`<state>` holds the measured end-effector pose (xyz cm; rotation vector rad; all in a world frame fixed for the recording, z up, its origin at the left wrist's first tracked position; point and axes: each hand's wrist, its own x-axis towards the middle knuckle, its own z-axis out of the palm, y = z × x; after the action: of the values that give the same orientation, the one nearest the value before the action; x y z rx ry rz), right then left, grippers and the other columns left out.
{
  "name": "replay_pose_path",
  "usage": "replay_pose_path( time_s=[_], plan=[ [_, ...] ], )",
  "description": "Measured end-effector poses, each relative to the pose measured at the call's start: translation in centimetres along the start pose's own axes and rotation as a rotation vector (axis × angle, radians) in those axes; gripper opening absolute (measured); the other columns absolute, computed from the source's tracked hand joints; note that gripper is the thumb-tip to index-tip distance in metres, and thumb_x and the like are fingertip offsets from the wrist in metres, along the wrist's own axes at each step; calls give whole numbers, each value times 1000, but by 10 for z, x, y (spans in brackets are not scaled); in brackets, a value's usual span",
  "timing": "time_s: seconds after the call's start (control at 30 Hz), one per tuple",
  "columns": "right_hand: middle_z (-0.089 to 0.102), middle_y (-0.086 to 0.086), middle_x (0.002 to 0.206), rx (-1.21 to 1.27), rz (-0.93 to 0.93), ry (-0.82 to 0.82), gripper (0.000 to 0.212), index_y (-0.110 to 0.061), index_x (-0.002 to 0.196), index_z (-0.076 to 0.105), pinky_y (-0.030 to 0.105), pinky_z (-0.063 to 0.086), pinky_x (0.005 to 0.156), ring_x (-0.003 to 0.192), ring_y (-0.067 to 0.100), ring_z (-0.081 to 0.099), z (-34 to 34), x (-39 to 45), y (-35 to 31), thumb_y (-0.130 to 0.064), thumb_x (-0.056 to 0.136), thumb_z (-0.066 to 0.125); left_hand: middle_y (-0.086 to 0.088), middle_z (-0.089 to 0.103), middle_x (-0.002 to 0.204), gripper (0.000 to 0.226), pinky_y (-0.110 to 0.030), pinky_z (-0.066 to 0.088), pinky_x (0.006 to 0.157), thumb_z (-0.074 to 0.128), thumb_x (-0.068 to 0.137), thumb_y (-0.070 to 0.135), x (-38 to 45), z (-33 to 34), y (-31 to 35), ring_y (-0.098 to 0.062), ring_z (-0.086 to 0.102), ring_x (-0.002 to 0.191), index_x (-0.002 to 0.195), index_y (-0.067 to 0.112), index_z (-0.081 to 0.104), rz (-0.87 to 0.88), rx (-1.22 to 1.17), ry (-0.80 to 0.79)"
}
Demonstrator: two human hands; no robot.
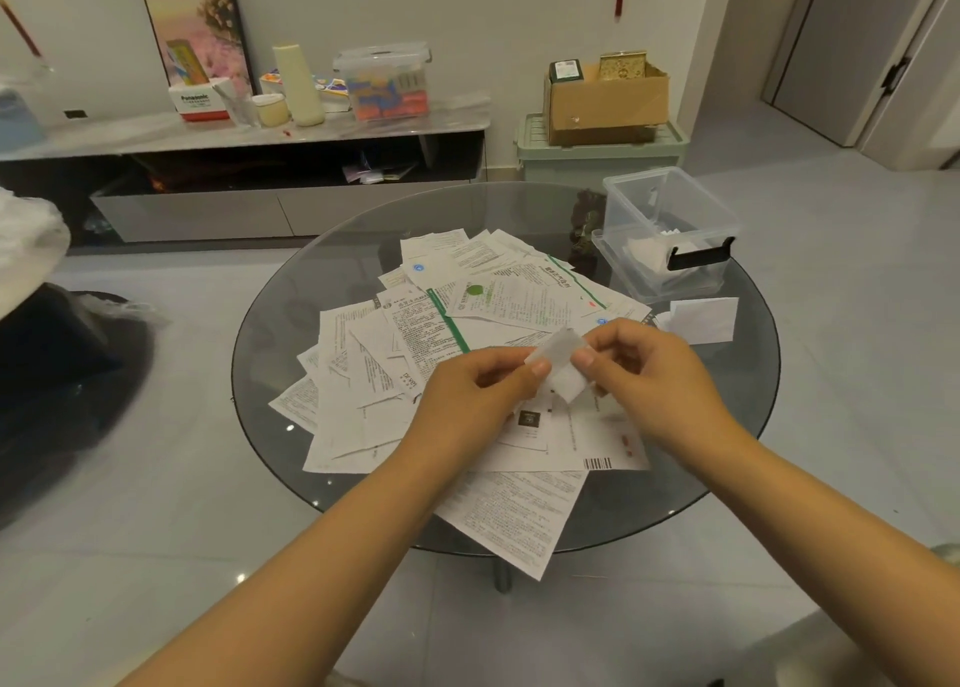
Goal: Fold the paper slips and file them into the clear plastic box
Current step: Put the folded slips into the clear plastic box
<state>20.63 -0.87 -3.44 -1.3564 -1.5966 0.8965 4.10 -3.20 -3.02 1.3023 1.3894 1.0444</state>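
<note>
Both forearms reach in over the glass table (pixel 270 353); left hand (pixel 470 395) and right hand (pixel 649 369) pinch a small folded slip (pixel 558 369) between thumbs and fingertips, above the paper pile (pixel 415 353). Clear plastic box (pixel 670 229) sits far right.

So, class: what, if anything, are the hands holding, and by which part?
A small folded paper slip, pinched between both hands: left hand on its left edge, right hand on its right.

White slips (pixel 457 333) w/ black print, some green-edged; clear box (pixel 670 229), black latch (pixel 698 256).
</note>
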Motion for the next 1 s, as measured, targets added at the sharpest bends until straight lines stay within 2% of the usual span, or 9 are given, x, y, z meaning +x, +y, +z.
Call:
replay_pose_path(
  time_s=[0.07, 0.13, 0.2, 0.3, 0.53, 0.7, 0.83, 0.9, 1.0],
  plan=[
    [64, 2, 74, -111, -5, 65, 6, -17, 83, 65, 23, 45, 61, 64, 12, 55, -14, 7, 3, -20, 87, 63, 7, 72, 89, 13, -26, 53, 74, 62, 88, 34, 3, 5, 1, -8, 68, 85, 99, 30, 69, 1, 22, 2],
    [62, -1, 76, -227, -2, 122, 5, -19, 85, 64, 22, 43, 60, 65, 12, 53, -30, 13, 10, -23, 88, 62, 7, 71, 90, 16, -23, 50, 72, 58, 91, 33, 6, 11, 2, -5, 67, 83, 102, 28, 68, 8, 60, 10],
    [59, -5, 76, -357, -2, 159, 4, -22, 87, 61, 21, 40, 58, 66, 9, 51, -44, 18, 18, -25, 90, 60, 7, 70, 89, 15, -21, 47, 69, 55, 92, 30, 8, 16, 1, -5, 67, 80, 101, 28, 68, 21, 91, 21],
    [59, -4, 82, -498, -9, 231, 7, -21, 88, 62, 28, 40, 65, 73, 17, 52, -65, 26, 31, -23, 91, 56, 7, 70, 87, 16, -21, 48, 66, 52, 93, 26, 12, 23, 1, -4, 66, 78, 97, 30, 68, 32, 113, 28],
    [61, 8, 97, -619, -10, 288, 13, -12, 92, 64, 30, 35, 72, 92, 27, 49, -89, 57, 62, -14, 93, 50, 3, 70, 87, 20, -21, 50, 69, 50, 93, 16, 16, 34, 1, -9, 67, 78, 93, 27, 67, 51, 132, 25],
    [61, 12, 99, -625, 76, 234, 11, -10, 98, 56, 30, 36, 66, 83, 25, 48, -83, 60, 76, -15, 94, 47, 5, 69, 88, 23, -27, 51, 73, 50, 93, 13, 19, 37, -1, -10, 67, 78, 90, 28, 67, 62, 152, 32],
    [54, 13, 116, -726, 38, 238, 30, -13, 119, 54, 36, 39, 82, 110, 30, 44, -75, 57, 80, -16, 90, 58, 5, 68, 88, 22, -18, 48, 67, 50, 93, 13, 19, 36, -2, -7, 66, 77, 93, 28, 66, 84, 177, 48],
    [52, 13, 115, -799, -30, 332, 25, -14, 112, 60, 35, 34, 83, 109, 30, 41, -73, 55, 81, -16, 87, 62, 6, 68, 87, 22, -12, 45, 63, 50, 94, 15, 19, 33, -3, -5, 65, 77, 94, 30, 66, 100, 215, 57],
    [61, 9, 102, -946, -100, 346, 16, -11, 96, 71, 28, 14, 74, 99, 30, 43, -71, 52, 84, -16, 91, 57, 9, 68, 87, 22, -12, 44, 64, 50, 94, 16, 18, 29, -4, -6, 64, 81, 94, 32, 65, 122, 262, 80]
  ],
)
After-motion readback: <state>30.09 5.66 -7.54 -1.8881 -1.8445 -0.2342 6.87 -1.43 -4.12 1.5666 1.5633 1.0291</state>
